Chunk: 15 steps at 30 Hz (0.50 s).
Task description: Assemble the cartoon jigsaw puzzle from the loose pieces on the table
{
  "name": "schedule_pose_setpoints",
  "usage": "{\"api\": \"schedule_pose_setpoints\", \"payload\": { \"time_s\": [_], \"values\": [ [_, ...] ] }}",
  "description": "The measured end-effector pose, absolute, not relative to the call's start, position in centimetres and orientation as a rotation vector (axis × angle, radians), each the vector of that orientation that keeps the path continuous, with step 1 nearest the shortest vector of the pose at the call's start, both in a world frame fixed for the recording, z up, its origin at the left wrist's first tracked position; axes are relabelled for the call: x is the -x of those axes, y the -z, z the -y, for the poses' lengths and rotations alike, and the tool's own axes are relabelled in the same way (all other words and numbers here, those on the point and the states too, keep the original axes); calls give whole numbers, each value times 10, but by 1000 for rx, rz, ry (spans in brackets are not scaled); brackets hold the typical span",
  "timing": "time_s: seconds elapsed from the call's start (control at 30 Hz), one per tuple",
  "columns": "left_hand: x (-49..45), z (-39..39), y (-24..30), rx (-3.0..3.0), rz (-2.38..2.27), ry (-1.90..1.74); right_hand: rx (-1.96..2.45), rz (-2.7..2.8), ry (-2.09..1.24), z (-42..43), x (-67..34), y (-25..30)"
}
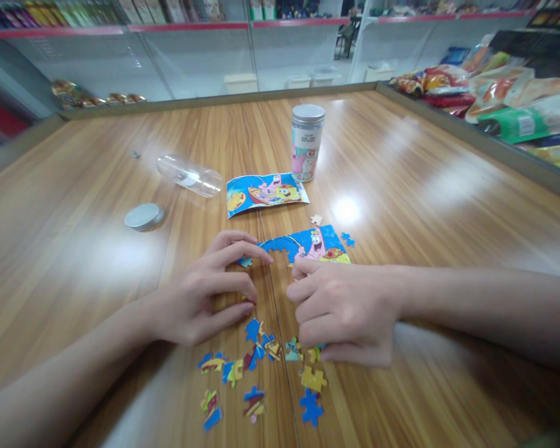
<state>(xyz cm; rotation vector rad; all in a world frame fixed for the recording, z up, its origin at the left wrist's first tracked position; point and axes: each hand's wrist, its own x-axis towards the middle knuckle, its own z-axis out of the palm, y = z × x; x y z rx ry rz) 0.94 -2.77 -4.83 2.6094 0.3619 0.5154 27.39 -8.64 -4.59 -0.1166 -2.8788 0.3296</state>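
Observation:
A partly joined jigsaw puzzle [326,239] with a blue ground and a pink cartoon starfish lies flat on the wooden table. My left hand [210,289] is at its left side, fingers apart, the index fingertip by the puzzle's ragged edge. Over the lower part of the puzzle, my right hand [343,305] is closed with fingers curled under; what they hold, if anything, is hidden. Loose puzzle pieces lie below both hands, among them a blue piece [312,407] and a yellow piece [313,378]. A printed picture sheet [268,194] rests beyond the puzzle.
Behind the sheet stands a lidded puzzle jar [307,143]. To the left are a clear bottle-like container [190,175] on its side and a silver lid [144,216]. Snack packets [448,81] are piled past the table's right rim. Shelves [186,27] line the back.

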Motion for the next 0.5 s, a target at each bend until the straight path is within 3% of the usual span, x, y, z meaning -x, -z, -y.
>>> {"api": "schedule_pose_setpoints", "payload": {
  "time_s": [0.5],
  "values": [
    [-11,18,53,-2636,-509,-812,205,2801,-284,85,-275,56]
  ]
}}
